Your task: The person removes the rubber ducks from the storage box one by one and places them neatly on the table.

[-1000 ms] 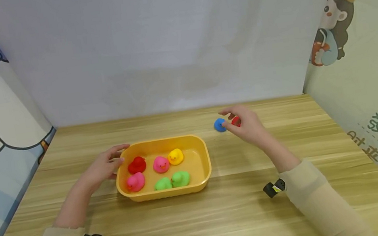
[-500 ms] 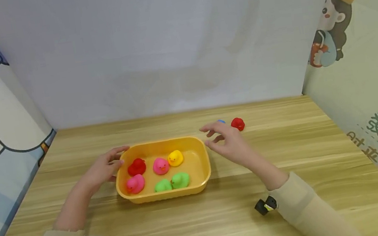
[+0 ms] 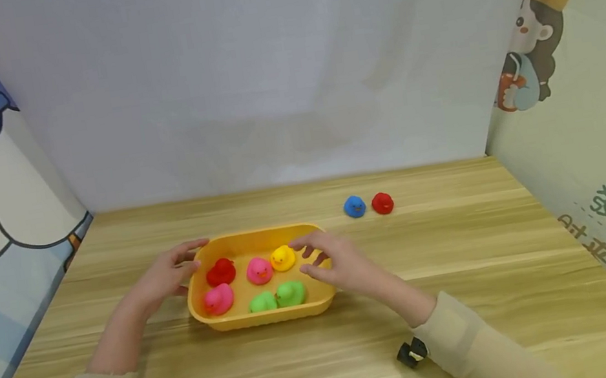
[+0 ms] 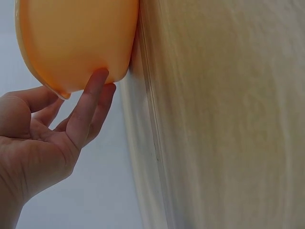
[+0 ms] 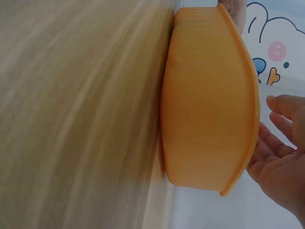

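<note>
Rounded yellow rubber duck [image 3: 283, 258] just left of right hand [image 3: 339, 266], fingers parted; left hand [image 3: 159, 278], fingers spread, touches yellow plastic tub [image 3: 275, 316] at left edge.

Soft even light, faint shadows, slight blur

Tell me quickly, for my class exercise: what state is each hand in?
Left hand: open, touching the yellow basin.
Right hand: open, nothing visible in it, over the basin.
</note>
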Tool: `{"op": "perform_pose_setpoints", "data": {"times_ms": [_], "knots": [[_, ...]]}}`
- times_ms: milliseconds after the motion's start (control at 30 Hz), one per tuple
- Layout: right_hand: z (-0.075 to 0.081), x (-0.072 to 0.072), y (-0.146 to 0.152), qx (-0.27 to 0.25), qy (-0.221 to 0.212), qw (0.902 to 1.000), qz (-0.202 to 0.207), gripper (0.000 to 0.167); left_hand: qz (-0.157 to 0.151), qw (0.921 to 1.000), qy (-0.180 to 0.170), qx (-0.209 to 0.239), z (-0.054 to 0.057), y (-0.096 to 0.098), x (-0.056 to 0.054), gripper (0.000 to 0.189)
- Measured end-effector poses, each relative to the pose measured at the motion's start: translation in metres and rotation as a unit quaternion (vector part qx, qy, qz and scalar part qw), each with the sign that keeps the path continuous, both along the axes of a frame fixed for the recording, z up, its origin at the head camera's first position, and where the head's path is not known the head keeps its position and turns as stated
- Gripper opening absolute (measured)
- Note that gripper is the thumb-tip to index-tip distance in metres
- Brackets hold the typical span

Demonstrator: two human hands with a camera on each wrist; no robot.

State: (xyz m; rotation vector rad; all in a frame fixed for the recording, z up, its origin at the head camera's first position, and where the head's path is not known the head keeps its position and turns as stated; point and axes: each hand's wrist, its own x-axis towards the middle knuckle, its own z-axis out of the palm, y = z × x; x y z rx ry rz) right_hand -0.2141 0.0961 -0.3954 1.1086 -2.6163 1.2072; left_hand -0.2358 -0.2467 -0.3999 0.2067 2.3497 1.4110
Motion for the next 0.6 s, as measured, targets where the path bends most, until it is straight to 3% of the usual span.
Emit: {"op": "perform_pose_setpoints", "data": {"times_ms": [300,600], "knots": [[-0.009,-0.001,-0.016,0.07,-0.027,0.9958,0.051,0.043,0.007,1.0,-0.006,0.002,-0.004,-0.001,-0.003,0.05],[-0.007,-0.005,-0.028,0.183,-0.01,0.9798,0.079,0.038,0.003,1.0,0.002,0.005,-0.003,-0.001,-0.002,0.05]]}}
